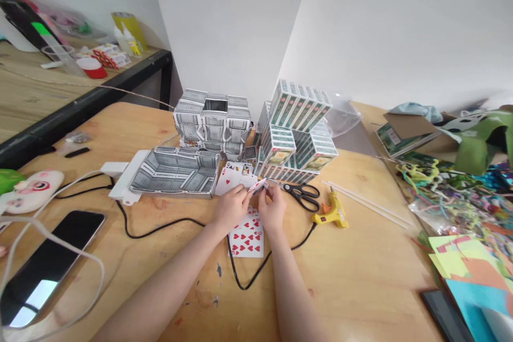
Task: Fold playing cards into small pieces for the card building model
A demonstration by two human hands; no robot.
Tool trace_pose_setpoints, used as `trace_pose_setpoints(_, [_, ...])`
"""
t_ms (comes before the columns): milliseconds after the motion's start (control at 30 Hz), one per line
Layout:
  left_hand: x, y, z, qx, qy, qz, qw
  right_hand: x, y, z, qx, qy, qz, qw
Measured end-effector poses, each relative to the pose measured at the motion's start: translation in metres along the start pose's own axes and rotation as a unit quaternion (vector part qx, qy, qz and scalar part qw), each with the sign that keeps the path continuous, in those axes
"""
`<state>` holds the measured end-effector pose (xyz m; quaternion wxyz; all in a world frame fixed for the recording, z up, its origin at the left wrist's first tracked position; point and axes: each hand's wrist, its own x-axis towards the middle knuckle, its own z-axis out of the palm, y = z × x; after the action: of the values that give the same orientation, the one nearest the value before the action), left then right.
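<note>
- The left hand (231,206) and the right hand (273,209) met over the middle of the wooden surface (360,256), fingers of both pinched together on one small folded playing card (258,186), held just above the surface between them.
- Under the hands lay a few loose cards (248,238) face up, red hearts showing, with more face-up cards (232,176) fanned just beyond the left hand.
- A black cable (160,227) ran across the surface beneath the wrists and curled round to a yellow glue gun (332,214) lying just right of the right hand.
- Black-handled scissors (302,193) lay between the glue gun and the right hand, and white glue sticks (368,204) lay further right.
- Beyond the cards sat an open tray built of cards (176,171), patterned backs outward, and behind it a taller block of cards (212,123) with a square hole on top.
- To the right of that stood a stack of green-and-white card boxes (298,133), the top row tilted.
- A phone (52,262) lay screen up at the left near a white cord (60,235); coloured paper (473,262) and tangled craft strips (449,197) crowded the right edge.
</note>
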<state>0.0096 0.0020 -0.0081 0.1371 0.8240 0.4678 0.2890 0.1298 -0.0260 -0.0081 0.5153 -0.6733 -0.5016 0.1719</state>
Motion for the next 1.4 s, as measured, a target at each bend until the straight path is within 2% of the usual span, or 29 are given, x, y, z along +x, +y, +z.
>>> trace_pose_setpoints(200, [0.0, -0.002, 0.002, 0.003, -0.001, -0.005, 1.0, -0.001, 0.002, 0.0, -0.026, 0.002, 0.008, 1.0])
trace_pose_setpoints(433, [-0.001, -0.001, -0.001, 0.002, 0.002, 0.037, 0.999, -0.006, 0.0, 0.005, -0.046, 0.052, 0.013, 0.998])
trace_pose_setpoints(567, [-0.002, -0.001, -0.002, 0.011, 0.024, 0.042, 0.999, 0.0, -0.002, 0.001, 0.036, 0.011, 0.015, 0.999])
trace_pose_setpoints(633, [-0.002, -0.001, -0.003, 0.011, 0.035, 0.041, 0.998, 0.003, -0.001, -0.001, 0.036, -0.028, 0.018, 0.999])
trace_pose_setpoints(767, [-0.001, -0.003, -0.003, 0.006, 0.043, 0.031, 0.999, 0.005, 0.005, -0.002, -0.033, -0.049, 0.005, 0.998])
trace_pose_setpoints(933, [-0.001, -0.003, -0.002, 0.002, 0.036, 0.04, 0.999, 0.001, 0.007, 0.0, -0.121, -0.037, -0.028, 0.992])
trace_pose_setpoints(1100, [-0.002, -0.001, 0.0, -0.001, 0.035, 0.052, 0.998, -0.003, 0.006, 0.003, -0.185, -0.013, -0.028, 0.982])
trace_pose_setpoints(1400, [-0.001, -0.001, -0.001, -0.002, 0.046, 0.017, 0.999, 0.002, 0.005, -0.004, -0.072, -0.047, -0.066, 0.994])
